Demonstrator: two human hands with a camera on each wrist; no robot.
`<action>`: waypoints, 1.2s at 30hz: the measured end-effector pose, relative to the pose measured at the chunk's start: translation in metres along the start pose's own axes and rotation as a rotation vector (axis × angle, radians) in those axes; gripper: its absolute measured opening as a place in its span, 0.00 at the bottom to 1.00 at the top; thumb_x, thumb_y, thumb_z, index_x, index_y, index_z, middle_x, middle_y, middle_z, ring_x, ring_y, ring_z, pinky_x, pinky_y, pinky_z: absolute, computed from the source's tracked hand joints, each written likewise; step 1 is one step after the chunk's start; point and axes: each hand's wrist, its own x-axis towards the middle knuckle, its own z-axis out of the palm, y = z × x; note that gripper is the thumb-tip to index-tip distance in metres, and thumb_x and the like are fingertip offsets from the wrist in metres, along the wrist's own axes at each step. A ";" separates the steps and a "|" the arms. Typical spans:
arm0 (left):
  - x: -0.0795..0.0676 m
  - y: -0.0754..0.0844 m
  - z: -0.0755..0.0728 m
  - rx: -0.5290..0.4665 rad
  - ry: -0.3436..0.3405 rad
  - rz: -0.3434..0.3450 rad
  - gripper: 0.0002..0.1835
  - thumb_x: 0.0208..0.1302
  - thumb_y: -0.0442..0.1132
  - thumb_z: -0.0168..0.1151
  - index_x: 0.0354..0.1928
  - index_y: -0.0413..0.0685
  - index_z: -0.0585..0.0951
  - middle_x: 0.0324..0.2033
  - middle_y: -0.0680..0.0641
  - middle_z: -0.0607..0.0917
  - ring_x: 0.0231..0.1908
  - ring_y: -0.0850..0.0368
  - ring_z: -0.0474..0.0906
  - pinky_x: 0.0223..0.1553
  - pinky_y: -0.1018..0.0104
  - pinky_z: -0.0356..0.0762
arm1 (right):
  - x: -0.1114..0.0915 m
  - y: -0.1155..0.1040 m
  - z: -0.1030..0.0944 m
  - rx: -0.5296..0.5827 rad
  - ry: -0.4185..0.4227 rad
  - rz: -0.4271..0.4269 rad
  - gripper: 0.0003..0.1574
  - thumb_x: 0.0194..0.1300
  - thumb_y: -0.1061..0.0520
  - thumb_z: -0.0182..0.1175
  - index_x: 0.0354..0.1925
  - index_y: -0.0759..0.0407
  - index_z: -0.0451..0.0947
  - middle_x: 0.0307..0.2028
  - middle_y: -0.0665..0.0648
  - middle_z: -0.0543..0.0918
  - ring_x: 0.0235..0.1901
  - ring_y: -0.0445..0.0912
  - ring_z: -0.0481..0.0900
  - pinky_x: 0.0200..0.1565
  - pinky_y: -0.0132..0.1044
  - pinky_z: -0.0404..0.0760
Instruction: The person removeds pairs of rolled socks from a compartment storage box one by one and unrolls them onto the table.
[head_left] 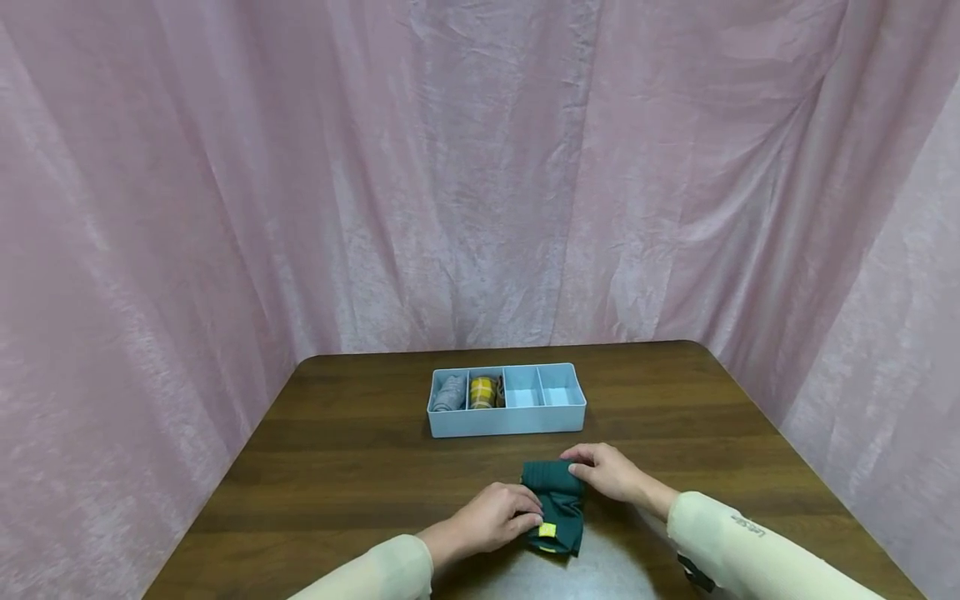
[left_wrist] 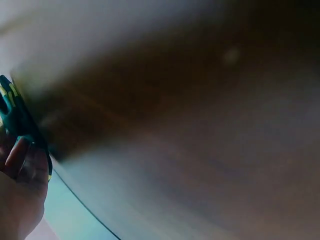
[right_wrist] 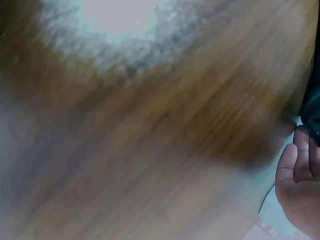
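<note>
A folded dark green garment (head_left: 561,504) lies on the table in front of me, with a bright yellow patch near its lower left and ribbed lines along its far end. At its left edge my left hand (head_left: 497,515) grips the fabric, thumb close to the yellow patch. My right hand (head_left: 611,472) touches the far right corner, its fingers fairly straight. In the left wrist view, the left hand (left_wrist: 25,172) has its fingers against the green cloth (left_wrist: 20,117), tips partly hidden. The right wrist view catches the right hand (right_wrist: 302,185) beside the cloth's edge.
Beyond the hands stands a light blue divided box (head_left: 506,422). A grey rolled cloth (head_left: 450,393) is in its leftmost compartment, a yellow plaid cloth (head_left: 482,392) in the one beside it. Pink curtains (head_left: 480,175) hang behind the wooden table (head_left: 337,467).
</note>
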 end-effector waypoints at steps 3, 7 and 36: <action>0.002 -0.001 0.003 0.043 -0.024 0.003 0.09 0.68 0.41 0.65 0.44 0.46 0.88 0.46 0.52 0.85 0.48 0.66 0.79 0.52 0.77 0.72 | 0.001 0.002 0.004 -0.026 0.068 -0.025 0.08 0.67 0.63 0.62 0.45 0.58 0.83 0.42 0.53 0.84 0.44 0.50 0.80 0.48 0.49 0.79; 0.004 0.000 0.003 0.092 -0.062 -0.014 0.10 0.65 0.43 0.68 0.44 0.48 0.88 0.46 0.53 0.84 0.49 0.65 0.78 0.53 0.75 0.72 | 0.003 0.001 0.008 -0.182 0.145 -0.177 0.10 0.60 0.67 0.66 0.37 0.52 0.85 0.37 0.47 0.81 0.38 0.44 0.79 0.43 0.41 0.79; 0.005 0.004 0.002 0.070 -0.111 -0.108 0.07 0.67 0.42 0.66 0.42 0.51 0.89 0.51 0.53 0.83 0.54 0.62 0.76 0.56 0.69 0.73 | 0.020 -0.022 0.019 -0.230 0.128 0.164 0.09 0.63 0.61 0.68 0.43 0.54 0.81 0.38 0.53 0.83 0.40 0.51 0.80 0.47 0.51 0.78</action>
